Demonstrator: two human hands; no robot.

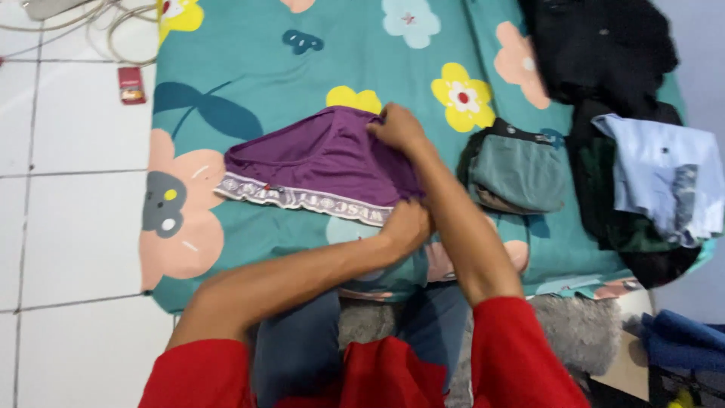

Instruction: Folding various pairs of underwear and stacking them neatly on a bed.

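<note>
Purple underwear lies flat on the mattress for folding: your left hand pinches its waistband while your right hand, at twelve o'clock, grips the far edge.

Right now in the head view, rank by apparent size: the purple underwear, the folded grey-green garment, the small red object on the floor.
1. Purple underwear, largest.
2. Folded grey-green garment.
3. Small red object, smallest by far.

Red short sleeves on both arms, ending above elbow. Forearms bare. Left hand and right hand bare: no gloves, rings, watch visible. Red shirt front at bottom edge. Dark blue-grey trousers over knees.
</note>
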